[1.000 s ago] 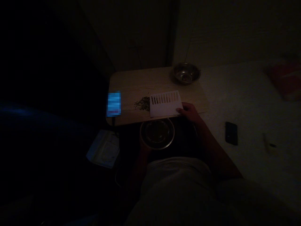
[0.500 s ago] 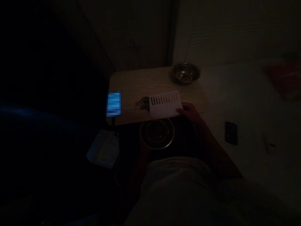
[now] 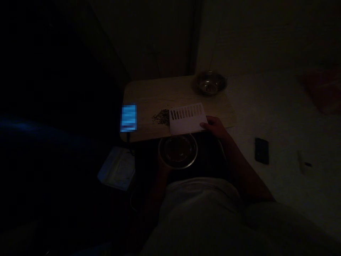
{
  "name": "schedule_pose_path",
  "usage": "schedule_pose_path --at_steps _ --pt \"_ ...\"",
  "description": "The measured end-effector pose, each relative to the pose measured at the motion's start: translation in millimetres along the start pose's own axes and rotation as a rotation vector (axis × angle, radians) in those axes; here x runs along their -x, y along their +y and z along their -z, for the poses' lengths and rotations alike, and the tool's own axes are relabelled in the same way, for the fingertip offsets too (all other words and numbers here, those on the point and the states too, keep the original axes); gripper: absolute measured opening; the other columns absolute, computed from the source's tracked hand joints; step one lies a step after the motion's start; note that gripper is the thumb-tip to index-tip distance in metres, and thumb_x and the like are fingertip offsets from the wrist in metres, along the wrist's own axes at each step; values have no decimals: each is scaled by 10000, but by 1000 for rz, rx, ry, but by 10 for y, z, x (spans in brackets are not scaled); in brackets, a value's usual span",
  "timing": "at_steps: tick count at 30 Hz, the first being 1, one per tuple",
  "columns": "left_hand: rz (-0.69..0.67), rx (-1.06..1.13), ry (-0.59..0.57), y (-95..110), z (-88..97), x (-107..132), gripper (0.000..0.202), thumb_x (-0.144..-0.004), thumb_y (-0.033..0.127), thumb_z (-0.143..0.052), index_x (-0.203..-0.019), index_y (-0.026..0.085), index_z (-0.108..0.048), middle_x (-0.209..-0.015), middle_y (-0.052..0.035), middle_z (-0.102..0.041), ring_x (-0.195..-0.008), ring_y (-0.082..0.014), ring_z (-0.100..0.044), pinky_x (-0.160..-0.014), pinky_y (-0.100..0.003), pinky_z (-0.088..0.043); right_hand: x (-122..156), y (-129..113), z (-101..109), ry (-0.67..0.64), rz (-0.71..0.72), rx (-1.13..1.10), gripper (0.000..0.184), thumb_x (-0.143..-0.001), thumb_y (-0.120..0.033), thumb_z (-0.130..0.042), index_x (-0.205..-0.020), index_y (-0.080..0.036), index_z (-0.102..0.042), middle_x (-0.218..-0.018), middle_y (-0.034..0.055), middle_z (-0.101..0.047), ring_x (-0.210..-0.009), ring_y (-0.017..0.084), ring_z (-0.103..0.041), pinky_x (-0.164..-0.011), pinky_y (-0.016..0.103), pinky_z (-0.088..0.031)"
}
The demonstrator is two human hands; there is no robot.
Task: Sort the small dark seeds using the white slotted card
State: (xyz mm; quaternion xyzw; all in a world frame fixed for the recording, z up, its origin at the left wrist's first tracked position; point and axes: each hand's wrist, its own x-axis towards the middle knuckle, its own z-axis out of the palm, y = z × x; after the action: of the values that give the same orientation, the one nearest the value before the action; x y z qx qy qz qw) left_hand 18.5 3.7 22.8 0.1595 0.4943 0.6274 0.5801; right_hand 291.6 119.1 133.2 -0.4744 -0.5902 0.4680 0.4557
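Observation:
The scene is very dark. My right hand (image 3: pixel 216 127) grips the right edge of a white slotted card (image 3: pixel 187 119) that rests on a small wooden table (image 3: pixel 160 94). Just left of the card lies a small pile of dark grains (image 3: pixel 161 117). Below the table's near edge a metal bowl (image 3: pixel 178 151) is held up, and my left hand (image 3: pixel 163 165) grips its left rim from underneath; that hand is barely visible in the dark.
A second metal bowl (image 3: pixel 211 83) stands at the table's far right corner. A lit phone screen (image 3: pixel 129 117) sits at the table's left edge. A dark phone (image 3: pixel 261 150) and a small white object (image 3: pixel 303 163) lie on the pale bed surface to the right. A white item (image 3: pixel 117 168) lies lower left.
The picture has grown slightly darker. Hands, card and bowl have hardly moved.

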Motion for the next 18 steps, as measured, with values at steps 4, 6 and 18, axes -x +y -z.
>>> schedule_pose_path --at_steps 4,6,18 --pt "-95 -87 -28 -21 53 -13 512 -837 360 -767 -1328 244 -678 -1561 -38 -545 -1568 -235 -328 -1321 -400 -218 0 7 -1 5 -6 1 492 -676 -635 -845 -914 -205 -819 -894 54 -807 -809 233 -725 -748 362 -585" --pt "-64 -80 -17 -13 41 -14 493 -853 371 -752 -1325 247 -682 -1563 -36 -542 -1570 -247 -325 -1313 -423 -242 -2 2 2 -1 -6 9 496 -681 -635 -844 -927 -204 -819 -899 58 -806 -833 240 -729 -770 370 -586" --pt "68 80 77 44 -89 26 428 -960 357 -602 -1375 261 -641 -1537 -33 -573 -1567 -210 -328 -1297 -417 -261 -4 2 16 -2 -8 15 519 -669 -656 -846 -920 -202 -817 -909 62 -803 -818 233 -722 -761 362 -581"
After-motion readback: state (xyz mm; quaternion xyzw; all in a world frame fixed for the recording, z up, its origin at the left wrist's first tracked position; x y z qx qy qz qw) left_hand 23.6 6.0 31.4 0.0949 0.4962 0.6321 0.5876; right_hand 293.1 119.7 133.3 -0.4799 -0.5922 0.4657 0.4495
